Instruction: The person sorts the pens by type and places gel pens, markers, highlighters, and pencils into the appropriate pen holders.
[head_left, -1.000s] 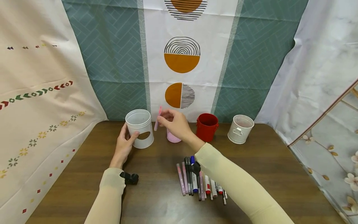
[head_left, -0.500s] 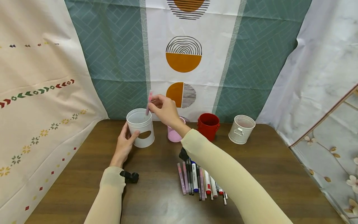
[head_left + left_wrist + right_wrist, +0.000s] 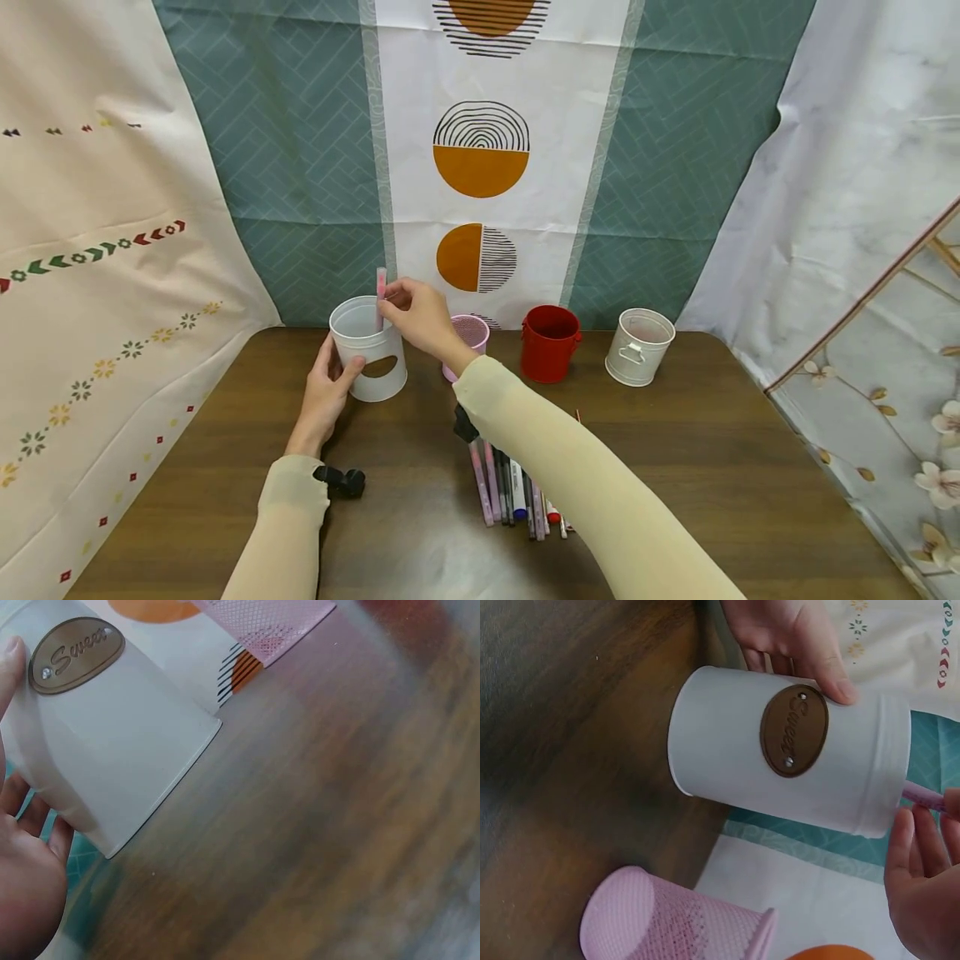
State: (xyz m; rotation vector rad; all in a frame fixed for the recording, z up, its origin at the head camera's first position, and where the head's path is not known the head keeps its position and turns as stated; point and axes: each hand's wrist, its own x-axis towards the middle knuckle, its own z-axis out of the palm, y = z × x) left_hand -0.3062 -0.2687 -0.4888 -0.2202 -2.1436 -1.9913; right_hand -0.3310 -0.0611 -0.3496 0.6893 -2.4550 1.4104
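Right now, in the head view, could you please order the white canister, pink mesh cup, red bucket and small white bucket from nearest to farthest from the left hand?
1. White canister: held by the left hand.
2. Pink mesh cup: right of the canister.
3. Red bucket: right of that cup.
4. Small white bucket: farthest right.

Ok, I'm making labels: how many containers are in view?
4: a white can, held by the left hand; then, going rightward, a pink cup, a red pail and a small white pail. All show in the head view.
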